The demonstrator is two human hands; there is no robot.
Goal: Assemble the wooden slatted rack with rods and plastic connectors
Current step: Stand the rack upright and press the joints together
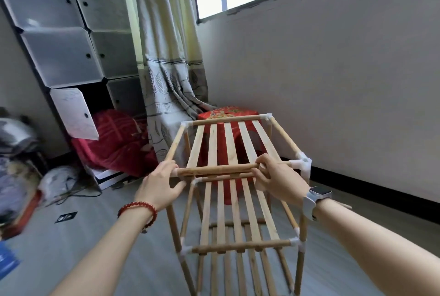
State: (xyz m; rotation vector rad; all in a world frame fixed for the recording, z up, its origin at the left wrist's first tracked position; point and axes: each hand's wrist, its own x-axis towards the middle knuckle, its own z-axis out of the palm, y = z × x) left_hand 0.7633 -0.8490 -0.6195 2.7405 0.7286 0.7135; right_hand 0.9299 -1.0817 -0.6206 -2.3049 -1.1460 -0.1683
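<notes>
Now both forearms reach forward over the grey floor toward the wooden slatted rack [228,176], which stands upright in front of a red stool [228,115]. The left hand [159,186], a red bead bracelet [138,212] on its wrist, is at the near left corner of the top tier, its fingers curled around the end of the front rod [214,169]. The right hand [278,176], a watch [314,198] on its wrist, grips the same rod near its right end, just beside a white plastic connector [302,162].
</notes>
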